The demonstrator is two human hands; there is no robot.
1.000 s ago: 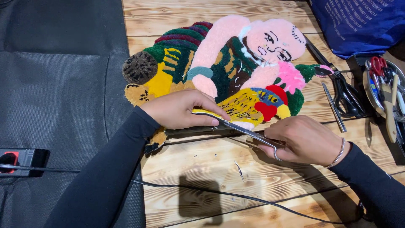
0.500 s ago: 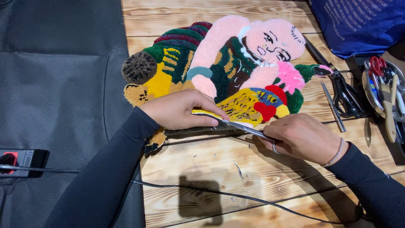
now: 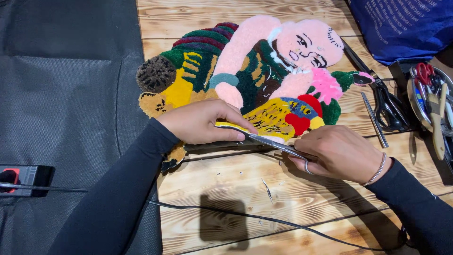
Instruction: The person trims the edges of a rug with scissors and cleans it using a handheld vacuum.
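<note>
A colourful tufted rug piece (image 3: 245, 80) shaped like a pink figure with green, yellow and red patches lies on the wooden table (image 3: 226, 189). My left hand (image 3: 203, 123) presses down and grips the rug's lower edge. My right hand (image 3: 337, 153) holds a pair of small metal scissors (image 3: 273, 141), their blades pointing left along that edge, right beside my left fingertips.
Large black-handled shears (image 3: 384, 104) and a thin metal tool (image 3: 375, 120) lie at the right. A round tray (image 3: 432, 106) holds red-handled scissors and other tools. A blue bag (image 3: 401, 26) sits top right. Dark fabric (image 3: 61, 94) covers the left, with a power strip (image 3: 23, 177) and a black cable (image 3: 264, 219).
My right hand and the scissors have edged slightly left along the rug's lower edge. My left hand has stayed put.
</note>
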